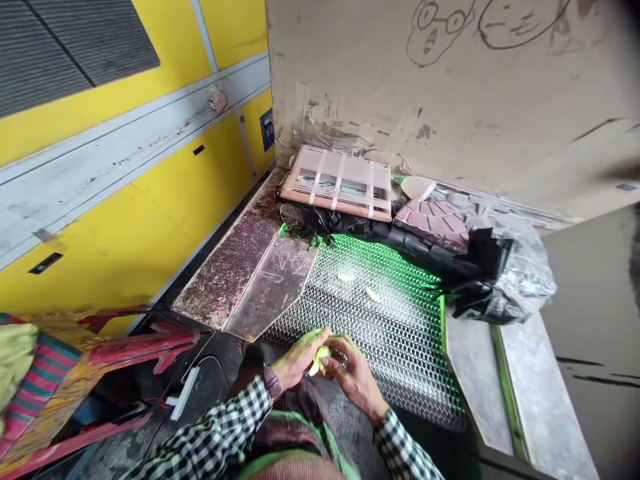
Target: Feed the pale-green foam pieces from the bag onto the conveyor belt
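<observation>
Two bare hands meet over the near side of a lit mesh belt [400, 353], toward its near left corner, in a workspace beside yellow panelling [165, 220]. The left hand [295, 360] and right hand [357, 380] grasp one small yellow piece [319, 361] between them, thumbs and fingers curled in around it, clear of the mesh. Good handling here would likely mean a light fingertip pinch, the left hand steadying while the right thumb does the finer work, with wrists and checked cuffs lifted off the belt. The piece's visible long axis runs aslant, from its far right end, partly hidden by fingers, to a free tip pointing down toward the near left; what the fingers cover cannot be told. Farther up the belt, toward its far edge, two similar pieces lie apart: the left one [345, 277] roughly crosswise, the right one [372, 294] slanting toward the near right corner.
</observation>
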### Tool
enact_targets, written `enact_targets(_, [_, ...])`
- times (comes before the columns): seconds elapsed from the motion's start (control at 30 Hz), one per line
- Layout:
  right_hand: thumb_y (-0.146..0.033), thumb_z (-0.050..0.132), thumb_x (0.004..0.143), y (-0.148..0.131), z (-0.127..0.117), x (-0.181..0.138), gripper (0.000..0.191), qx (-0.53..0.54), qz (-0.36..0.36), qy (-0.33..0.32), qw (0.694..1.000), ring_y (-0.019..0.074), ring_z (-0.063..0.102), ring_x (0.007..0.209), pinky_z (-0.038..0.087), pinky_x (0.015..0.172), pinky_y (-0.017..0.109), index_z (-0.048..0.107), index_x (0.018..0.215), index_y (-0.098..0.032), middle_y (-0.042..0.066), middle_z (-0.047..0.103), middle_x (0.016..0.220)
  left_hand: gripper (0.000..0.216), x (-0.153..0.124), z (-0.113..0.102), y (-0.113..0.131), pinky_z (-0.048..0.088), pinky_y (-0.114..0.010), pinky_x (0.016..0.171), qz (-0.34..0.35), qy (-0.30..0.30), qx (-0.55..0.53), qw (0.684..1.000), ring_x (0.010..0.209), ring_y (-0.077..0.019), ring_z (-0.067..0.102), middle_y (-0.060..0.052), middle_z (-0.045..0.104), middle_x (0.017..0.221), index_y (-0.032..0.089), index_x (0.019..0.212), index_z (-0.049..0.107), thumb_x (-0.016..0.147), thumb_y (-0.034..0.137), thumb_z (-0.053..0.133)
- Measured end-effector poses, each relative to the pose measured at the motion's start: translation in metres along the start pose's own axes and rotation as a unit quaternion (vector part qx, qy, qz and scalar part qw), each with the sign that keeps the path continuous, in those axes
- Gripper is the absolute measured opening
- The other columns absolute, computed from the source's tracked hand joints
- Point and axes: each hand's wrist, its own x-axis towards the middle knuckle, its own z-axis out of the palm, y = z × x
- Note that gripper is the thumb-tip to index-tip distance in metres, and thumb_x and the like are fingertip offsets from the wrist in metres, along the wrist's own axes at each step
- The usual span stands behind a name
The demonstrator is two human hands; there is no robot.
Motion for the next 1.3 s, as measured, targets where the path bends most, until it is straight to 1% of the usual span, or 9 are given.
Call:
enact_targets(0.13, [-0.042,0.052,0.102,0.006,0.003,-0.002,0.023,0.014,0.005,0.026,1.000,0.0207,0.064,0.092,0.054,0.083,0.034,0.064,0.097,-0.022,0.006,0.065,0.101,0.051,-0.005,-0.002,0.003,0.052,-0.026,0.056,-0.031,-0.002,-0.018,0.999,0.059,-0.0108,0.056,0.001,0.057,0.079,0.019,0.095,0.057,0.080,0.065,0.072])
enact_targets(0.3, [-0.040,0.049,0.103,0.007,0.003,0.000,0.027,0.038,0.002,-0.026,0.999,0.0239,0.065,0.105,0.055,0.092,0.039,0.064,0.119,-0.024,0.009,0.068,0.116,0.051,-0.009,-0.004,0.010,0.055,-0.029,0.060,-0.047,-0.028,-0.019,0.998,0.060,-0.0121,0.057,0.000,0.061,0.079,0.019,0.095,0.060,0.079,0.065,0.073])
enact_targets(0.4, [-0.040,0.052,0.102,0.004,0.000,0.003,0.024,0.019,-0.019,-0.043,0.999,0.0234,0.066,0.101,0.054,0.089,0.037,0.069,0.110,-0.024,0.008,0.070,0.109,0.048,-0.010,-0.004,0.012,0.057,-0.031,0.064,-0.065,-0.033,-0.033,0.997,0.066,-0.0136,0.060,-0.003,0.065,0.085,0.019,0.099,0.064,0.082,0.063,0.072])
enact_targets(0.57, [-0.042,0.055,0.101,0.010,0.000,-0.002,0.023,0.018,0.011,0.031,0.999,0.0213,0.068,0.091,0.054,0.080,0.033,0.067,0.101,-0.022,0.005,0.069,0.100,0.045,-0.009,-0.009,0.007,0.058,-0.034,0.069,-0.073,-0.024,-0.056,0.996,0.068,-0.0147,0.063,-0.005,0.068,0.090,0.019,0.103,0.066,0.082,0.057,0.074])
enact_targets(0.73, [-0.038,0.049,0.103,0.042,-0.013,-0.002,0.023,-0.190,0.010,0.185,0.964,0.0228,0.062,0.086,0.049,0.078,0.037,0.064,0.099,-0.022,0.006,0.068,0.093,0.050,-0.010,-0.014,0.000,0.058,-0.037,0.079,-0.102,-0.011,-0.055,0.993,0.093,-0.0249,0.073,-0.016,0.072,0.111,0.015,0.117,0.063,0.082,0.048,0.076])
enact_targets(0.87, [-0.032,0.046,0.103,0.046,-0.027,-0.002,0.021,-0.328,-0.037,0.206,0.921,0.0258,0.059,0.093,0.046,0.082,0.041,0.064,0.098,-0.022,0.010,0.069,0.104,0.053,-0.009,-0.011,-0.003,0.057,-0.039,0.083,-0.106,0.011,-0.091,0.990,0.099,-0.0276,0.073,-0.019,0.073,0.114,0.014,0.123,0.060,0.083,0.045,0.075])
enact_targets(1.07, [-0.037,0.049,0.103,0.001,0.009,-0.021,0.018,-0.186,0.001,0.125,0.975,0.0205,0.062,0.082,0.048,0.072,0.033,0.062,0.101,-0.024,0.005,0.065,0.093,0.039,0.001,-0.003,-0.009,0.053,-0.031,0.087,0.011,0.023,-0.168,0.985,0.098,-0.0206,0.070,-0.014,0.073,0.114,0.014,0.112,0.066,0.081,0.035,0.077])
enact_targets(1.17, [-0.040,0.052,0.101,-0.001,0.028,-0.020,0.021,-0.124,0.032,0.155,0.980,0.0204,0.063,0.080,0.050,0.071,0.032,0.063,0.104,-0.022,0.005,0.066,0.093,0.040,0.004,0.002,-0.010,0.051,-0.030,0.089,0.039,0.036,-0.147,0.988,0.101,-0.0204,0.069,-0.014,0.073,0.115,0.013,0.111,0.067,0.076,0.029,0.080])
enact_targets(1.3, [-0.043,0.054,0.100,0.010,0.027,-0.009,0.026,-0.008,0.089,0.171,0.981,0.0208,0.066,0.083,0.053,0.074,0.033,0.065,0.102,-0.020,0.006,0.071,0.096,0.039,0.004,0.004,-0.010,0.052,-0.030,0.088,0.063,0.052,-0.121,0.989,0.103,-0.0213,0.068,-0.016,0.071,0.121,0.012,0.112,0.066,0.080,0.032,0.075])
